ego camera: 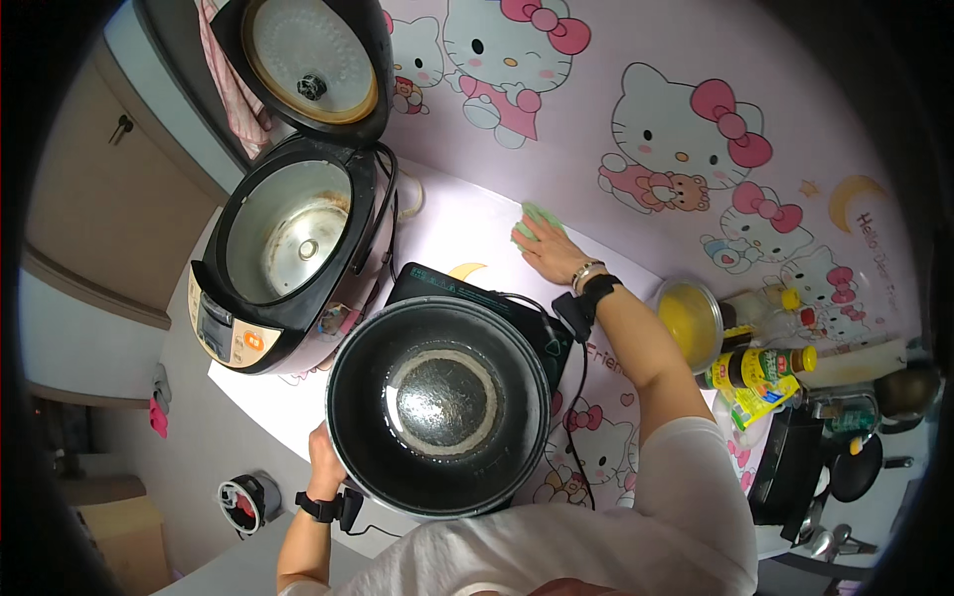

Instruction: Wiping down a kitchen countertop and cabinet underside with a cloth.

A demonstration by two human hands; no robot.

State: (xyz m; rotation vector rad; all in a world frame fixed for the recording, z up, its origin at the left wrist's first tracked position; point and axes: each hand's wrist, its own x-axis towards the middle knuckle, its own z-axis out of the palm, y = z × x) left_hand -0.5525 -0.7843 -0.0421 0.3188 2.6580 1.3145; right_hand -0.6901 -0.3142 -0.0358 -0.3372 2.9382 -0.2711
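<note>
My right hand [554,252] presses a light green cloth [531,212] flat on the tabletop, close to where it meets the wall. The fingers are spread over the cloth. My left hand [326,456] is at the lower left rim of a large black nonstick inner pot [440,473]; its fingertips are hidden, so its grip does not show. The pot stands on a black induction cooktop [428,281], and its bottom looks wet, with a pale ring. Left of it, a rice cooker [287,249] stands with its lid [317,67] raised and bare metal inside.
A bowl with yellow contents [686,325] stands beside my right forearm. Beyond it are several sauce bottles [768,365] and a yellow packet [764,402]. Cords cross the table by the cooker and cooktop. A small bin [250,503] stands on the floor at left.
</note>
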